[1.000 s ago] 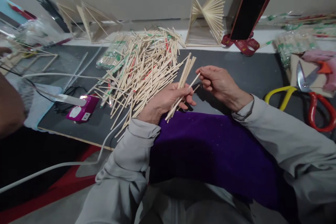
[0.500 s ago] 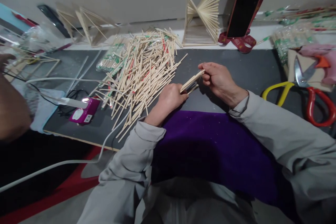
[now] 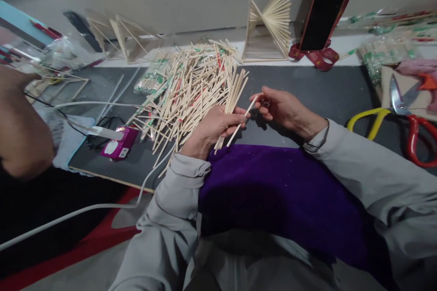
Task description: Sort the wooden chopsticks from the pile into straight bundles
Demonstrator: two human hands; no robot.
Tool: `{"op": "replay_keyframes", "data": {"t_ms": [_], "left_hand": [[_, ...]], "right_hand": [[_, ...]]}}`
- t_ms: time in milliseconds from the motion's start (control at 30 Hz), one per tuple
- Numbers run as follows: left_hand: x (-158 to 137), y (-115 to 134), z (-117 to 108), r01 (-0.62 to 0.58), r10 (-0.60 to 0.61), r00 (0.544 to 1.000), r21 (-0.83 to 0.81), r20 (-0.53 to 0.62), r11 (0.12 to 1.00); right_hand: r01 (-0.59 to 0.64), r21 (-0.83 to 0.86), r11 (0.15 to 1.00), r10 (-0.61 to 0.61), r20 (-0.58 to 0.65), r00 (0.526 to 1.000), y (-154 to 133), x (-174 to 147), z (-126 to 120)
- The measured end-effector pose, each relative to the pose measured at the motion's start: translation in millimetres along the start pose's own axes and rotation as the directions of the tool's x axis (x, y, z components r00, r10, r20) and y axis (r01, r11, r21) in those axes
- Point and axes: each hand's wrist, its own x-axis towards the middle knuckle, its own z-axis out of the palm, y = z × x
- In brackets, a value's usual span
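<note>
**Stick Bundle [image 3: 237, 88] and Single Stick [image 3: 251, 106]: Hand Positions**

Left hand [image 3: 218, 122]: closed around the stick bundle. Grips with thumb and curled fingers; tilts the bundle, with upper ends fanned beside the loose stick pile [image 3: 191, 91] and lower ends near the purple cloth [image 3: 280, 182].

Single stick: slants across the left fingertips, apart from the bundle at its upper end. Reaches up to the fingertips of the right hand.

Right hand [image 3: 283, 107]: half open, with fingers loosely bent. Meets or nearly meets the upper end of the single stick; impossible to tell whether pinched.

Behind the dark mat [image 3: 307, 86]: a twisted stick frame [image 3: 278, 20] and, just beside it, a phone [image 3: 326, 13], upright and leaning.

Far right: scissors [image 3: 403, 107] with one yellow and one red handle.

Left: a magenta adapter [image 3: 121, 143] on the mat; farther out, another person's forearm [image 3: 23, 132].
</note>
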Motion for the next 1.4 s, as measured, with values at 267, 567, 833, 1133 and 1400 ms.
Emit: {"op": "replay_keyframes", "data": {"t_ms": [267, 567, 833, 1133, 1400], "left_hand": [[-0.7, -6.7, 8.4, 0.032, -0.025, 0.998, -0.106, 0.059, 0.994], [4.0, -8.9, 13.0, 0.059, -0.056, 0.998, -0.117, 0.028, 0.991], [0.0, -10.7, 15.3, 0.067, -0.055, 0.995, -0.158, 0.079, 0.985], [-2.8, -9.6, 5.2, 0.014, 0.019, 0.987, -0.202, 0.158, 0.979], [0.0, -10.3, 5.1, 0.035, -0.002, 0.986, -0.196, 0.167, 0.98]], "right_hand": [[0.049, -0.121, 0.991, -0.052, -0.027, 0.998, -0.7, -5.3, 7.6], [0.121, -0.344, 0.931, -0.159, -0.085, 0.984, 3.7, -5.1, 12.4], [0.205, -0.641, 0.74, -0.343, -0.096, 0.935, 4.7, -7.3, 14.6], [0.022, -0.151, 0.988, -0.04, -0.116, 0.992, 1.9, -4.8, 15.3], [0.041, -0.153, 0.987, -0.053, -0.076, 0.996, 4.8, -5.2, 15.3]]}}
